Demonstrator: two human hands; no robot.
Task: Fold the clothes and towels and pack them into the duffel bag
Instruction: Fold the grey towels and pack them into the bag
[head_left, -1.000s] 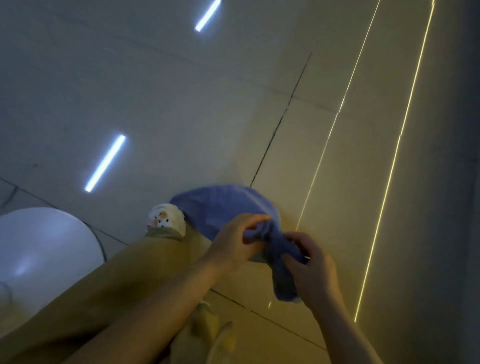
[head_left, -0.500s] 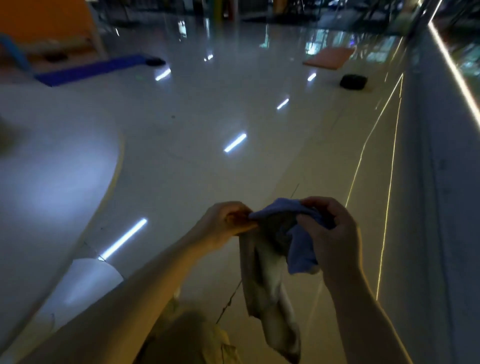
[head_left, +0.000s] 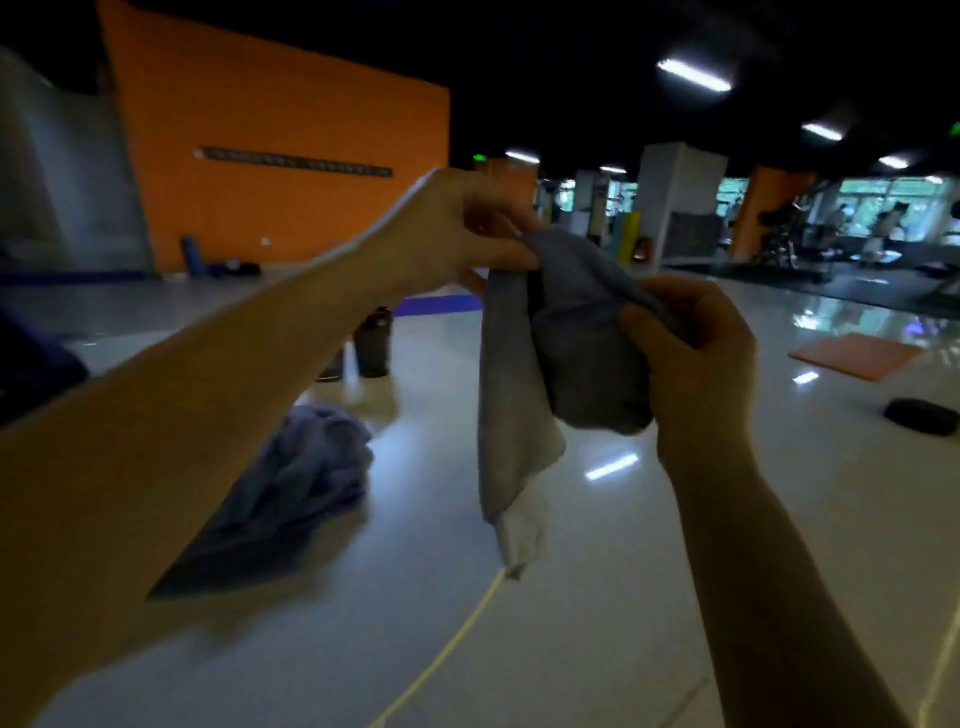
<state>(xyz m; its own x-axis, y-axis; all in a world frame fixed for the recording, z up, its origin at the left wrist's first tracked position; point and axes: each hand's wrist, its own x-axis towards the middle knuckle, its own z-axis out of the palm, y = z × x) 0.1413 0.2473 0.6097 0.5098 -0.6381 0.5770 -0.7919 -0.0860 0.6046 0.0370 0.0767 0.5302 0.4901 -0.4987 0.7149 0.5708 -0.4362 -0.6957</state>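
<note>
Both my hands hold up a small blue-grey towel (head_left: 519, 395) at chest height in front of me. My left hand (head_left: 457, 234) pinches its top edge between thumb and fingers. A little lower and to the right, my right hand (head_left: 691, 353) grips a bunched part of the same cloth. The towel's pale lower end hangs free above the floor. A crumpled pile of blue cloth (head_left: 296, 478) lies on the glossy floor under my left forearm. No duffel bag can be made out.
Two dark bottles (head_left: 371, 340) stand on the floor beyond the pile. An orange mat (head_left: 852, 356) and a black object (head_left: 922, 415) lie at the right. An orange wall (head_left: 275, 156) and gym machines (head_left: 800, 234) are far behind.
My view has swung up from the floor to the room. Both hands have raised the towel higher, and it now hangs between them.
</note>
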